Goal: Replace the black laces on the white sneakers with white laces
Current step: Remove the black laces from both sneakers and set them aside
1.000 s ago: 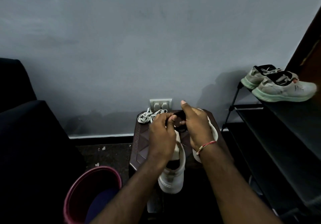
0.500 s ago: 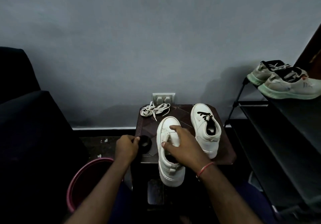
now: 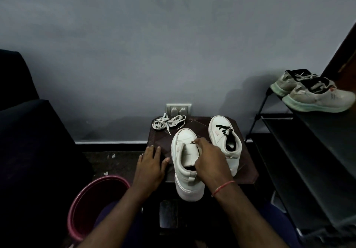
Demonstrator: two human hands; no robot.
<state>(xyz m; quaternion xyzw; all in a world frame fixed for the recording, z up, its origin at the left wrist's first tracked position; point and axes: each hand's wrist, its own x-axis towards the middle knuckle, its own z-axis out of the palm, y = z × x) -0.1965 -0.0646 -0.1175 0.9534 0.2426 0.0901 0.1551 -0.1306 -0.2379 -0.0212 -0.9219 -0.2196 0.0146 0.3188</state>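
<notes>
On the small dark brown tabletop [image 3: 158, 139], I see the left hand [image 3: 151, 164] lying flat, fingers straight, holding nothing. The right hand [image 3: 211, 162] curls over the unlaced white leather sneaker [image 3: 184, 148], gripping its upper beside the tongue. Just right stands the second white sneaker [image 3: 218, 124], threaded with a black lace [image 3: 223, 129]. The bundled flat white laces [image 3: 167, 122] lie at the far left corner.
</notes>
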